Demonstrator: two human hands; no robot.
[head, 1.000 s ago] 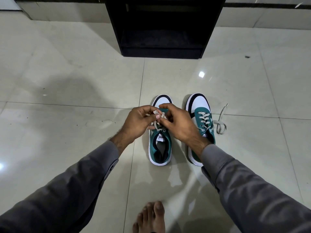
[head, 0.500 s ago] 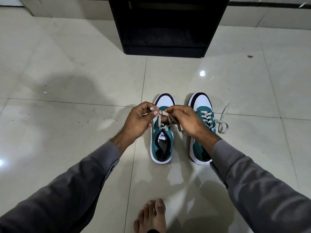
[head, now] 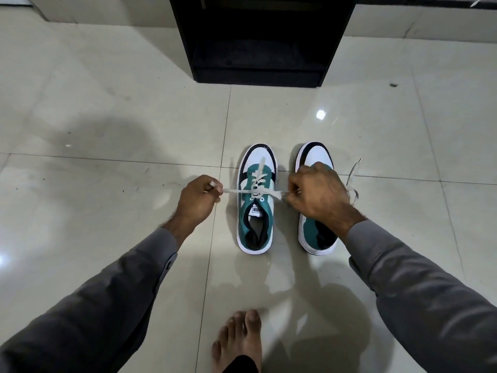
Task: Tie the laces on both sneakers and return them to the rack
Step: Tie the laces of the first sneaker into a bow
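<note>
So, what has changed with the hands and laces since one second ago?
The left hand and right hand, both pinching the left sneaker's lace, moved apart and pulled it taut sideways. Both sneakers stayed put; the right sneaker's lace lies loose.

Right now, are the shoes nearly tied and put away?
Not yet. Nothing is finished. In hand: the left hand and right hand pull the lace sideways on the left sneaker. Left: the right sneaker, whose loose lace trails on the floor, then both onto the black rack.
</note>
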